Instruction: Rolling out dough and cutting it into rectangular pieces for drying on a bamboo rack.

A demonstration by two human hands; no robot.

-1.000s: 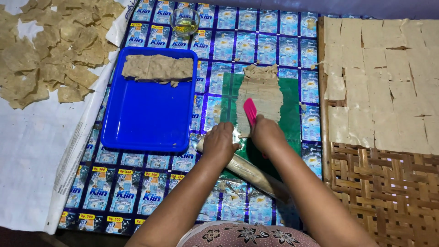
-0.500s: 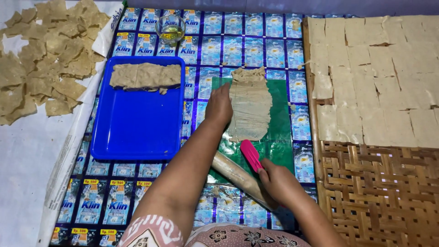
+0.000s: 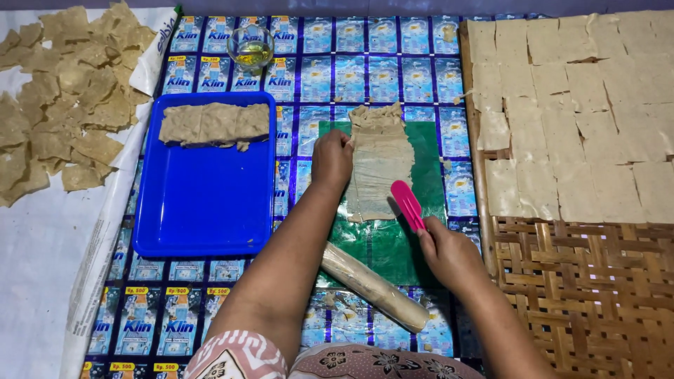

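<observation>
- Pressing down at centre frame, the left hand (image 3: pixel 331 158) rests with curled fingers on the left edge of the dough strip (image 3: pixel 381 163); it pins the strip and grips nothing.
- The right hand (image 3: pixel 449 254), lower right of centre, is closed around the handle of a pink scraper (image 3: pixel 408 204), whose blade lies at the strip's lower right edge.
- The strip is rolled thin and long, lying upright in the frame on a green sheet (image 3: pixel 393 249) spread over a mat (image 3: pixel 365 60) of printed sachets.
- A rolling pin (image 3: pixel 373 286) lies slantwise below the sheet, just beside the right wrist and apart from the dough.
- A blue tray (image 3: pixel 203 210) at left centre carries a thicker dough slab (image 3: pixel 214 124) along its top edge.
- Cut squares (image 3: pixel 576 112) cover the woven tray (image 3: pixel 583 295) at the right; rough dried pieces (image 3: pixel 67 98) sit upper left, and a small glass of oil (image 3: pixel 251 46) stands at top centre.
- Risk, as I judge it: the strip looks thin with ragged ends, so a steep scraper angle could tear it or gouge the sheet.
- If the left hand presses unevenly, the sheet may slide and the dough wrinkle.
- The pin looks free to roll into the right forearm.
</observation>
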